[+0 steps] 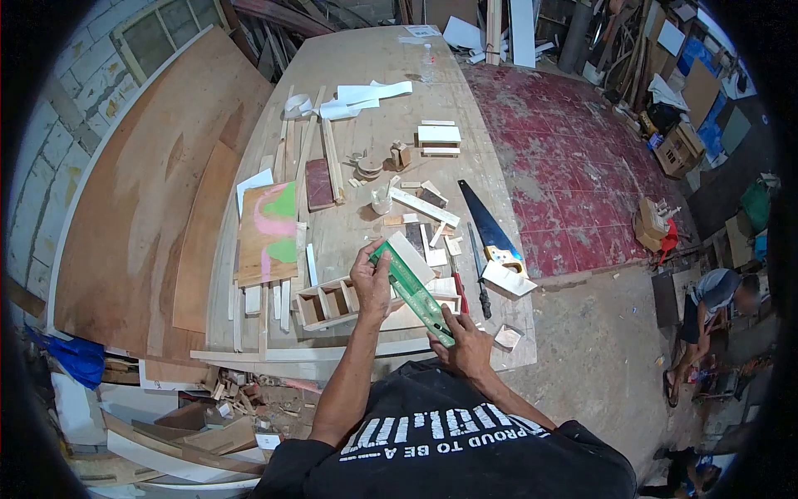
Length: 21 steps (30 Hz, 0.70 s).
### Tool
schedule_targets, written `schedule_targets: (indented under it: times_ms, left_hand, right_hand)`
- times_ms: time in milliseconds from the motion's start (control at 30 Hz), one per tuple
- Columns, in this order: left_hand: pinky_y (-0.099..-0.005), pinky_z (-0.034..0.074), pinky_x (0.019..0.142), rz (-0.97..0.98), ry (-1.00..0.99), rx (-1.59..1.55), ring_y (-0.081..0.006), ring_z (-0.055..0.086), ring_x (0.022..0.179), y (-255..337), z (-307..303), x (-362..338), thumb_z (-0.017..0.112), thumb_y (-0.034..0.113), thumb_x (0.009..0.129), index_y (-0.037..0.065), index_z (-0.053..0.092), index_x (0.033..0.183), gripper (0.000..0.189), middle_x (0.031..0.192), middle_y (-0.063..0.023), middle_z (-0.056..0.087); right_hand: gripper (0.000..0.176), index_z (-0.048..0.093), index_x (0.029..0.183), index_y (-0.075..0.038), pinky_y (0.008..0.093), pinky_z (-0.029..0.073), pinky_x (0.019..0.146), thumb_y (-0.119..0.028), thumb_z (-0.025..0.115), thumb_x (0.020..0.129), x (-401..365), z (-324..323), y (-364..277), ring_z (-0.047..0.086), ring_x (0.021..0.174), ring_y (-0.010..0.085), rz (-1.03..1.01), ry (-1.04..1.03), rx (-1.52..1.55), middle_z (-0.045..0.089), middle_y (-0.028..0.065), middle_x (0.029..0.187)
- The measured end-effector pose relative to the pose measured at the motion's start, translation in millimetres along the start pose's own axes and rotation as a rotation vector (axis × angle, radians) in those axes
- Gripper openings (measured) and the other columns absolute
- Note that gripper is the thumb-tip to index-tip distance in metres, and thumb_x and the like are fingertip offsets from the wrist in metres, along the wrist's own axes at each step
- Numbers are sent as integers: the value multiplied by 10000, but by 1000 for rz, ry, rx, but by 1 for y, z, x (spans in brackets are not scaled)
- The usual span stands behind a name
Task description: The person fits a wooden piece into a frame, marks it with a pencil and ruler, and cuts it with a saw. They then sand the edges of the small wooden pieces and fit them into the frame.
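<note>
A long green ruler-like strip point(413, 291) with lighter markings slants across the front of the workbench, held at both ends. My left hand point(371, 279) is closed around its upper end, thumb on its face. At the lower end, the fingers of my right hand point(465, 341) pinch it near the edge of my shirt. Right behind the strip is a pale flat wooden piece point(409, 249). Under and beside my left hand sits a wooden box with compartments point(312, 309), partly hidden by the hand and wrist.
A handsaw point(480, 208), a dark file point(480, 270) and a red-handled tool point(459, 287) lie to the right. A painted board point(268, 233) and wood strips are at left. A large plywood sheet point(141, 191) leans by the wall. A person point(706, 308) is at far right.
</note>
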<state>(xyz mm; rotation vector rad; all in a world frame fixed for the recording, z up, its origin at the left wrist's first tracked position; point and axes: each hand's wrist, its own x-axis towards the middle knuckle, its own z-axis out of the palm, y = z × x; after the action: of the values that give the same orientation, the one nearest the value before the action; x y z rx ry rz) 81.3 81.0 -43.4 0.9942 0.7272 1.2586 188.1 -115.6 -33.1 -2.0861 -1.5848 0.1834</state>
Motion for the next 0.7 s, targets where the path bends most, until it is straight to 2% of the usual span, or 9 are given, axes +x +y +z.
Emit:
schedule_targets:
  times_ms: [67, 133, 433, 500, 533, 600, 633, 700]
  left_hand:
    - [-211, 536, 703, 5, -2, 8, -96, 655, 831, 2, 0, -1, 586, 23, 965, -24, 567, 1234, 273, 1002, -120, 693]
    - [-256, 545, 829, -54, -23, 14, -128, 653, 925, 4, -2, -2, 609, 7, 946, -16, 550, 1239, 300, 1092, -113, 671]
    - [-247, 556, 797, -41, 21, 10, -128, 661, 892, 1, -3, -3, 597, -11, 945, -17, 551, 1227, 286, 1065, -128, 677]
    - [-232, 545, 760, -35, 22, 11, -118, 658, 872, 0, -3, -3, 590, -5, 952, -19, 552, 1221, 272, 1034, -128, 681]
    - [-217, 533, 724, -29, 21, 14, -107, 655, 852, 0, -3, -2, 582, 2, 959, -20, 552, 1215, 258, 1002, -129, 686]
    - [-217, 530, 719, -15, 19, 21, -106, 652, 843, -1, -5, 0, 583, 4, 959, -21, 553, 1212, 256, 993, -128, 686]
    - [-217, 528, 713, -4, 13, 29, -105, 650, 834, -2, -6, 0, 585, 6, 958, -22, 553, 1210, 255, 984, -126, 686]
    - [-215, 524, 706, -19, 4, 42, -103, 645, 825, -2, -7, 0, 588, 10, 958, -23, 552, 1205, 252, 979, -125, 684]
  right_hand:
    - [610, 571, 1350, -122, 401, 542, 536, -388, 723, 822, -1, -2, -2, 686, 703, 244, 6, -9, 6, 653, 84, 996]
    - [615, 568, 1352, -120, 400, 545, 542, -384, 726, 820, -1, -2, -1, 689, 712, 245, 13, -18, 10, 654, 84, 1003]
    - [616, 566, 1354, -126, 407, 540, 545, -394, 725, 824, 2, -8, -5, 688, 717, 265, 34, -59, 8, 653, 100, 1022]
    - [597, 607, 1303, -105, 406, 555, 631, -373, 763, 793, 4, -18, -9, 700, 815, 283, 83, -97, 21, 652, 132, 1030]
    - [597, 607, 1303, -105, 406, 555, 631, -373, 763, 793, 6, -16, -4, 700, 815, 283, 80, -97, 21, 652, 132, 1030]
    - [432, 652, 1216, -72, 364, 537, 639, -347, 691, 885, 10, -10, 15, 672, 758, 251, -58, 237, 276, 644, 119, 971]
    - [432, 652, 1216, -72, 364, 537, 639, -347, 691, 885, 15, -13, 18, 672, 758, 251, -56, 234, 276, 644, 119, 971]
    - [335, 670, 1139, -27, 305, 474, 600, -303, 536, 1007, 37, -23, 21, 594, 688, 171, 46, 389, 657, 624, 100, 913]
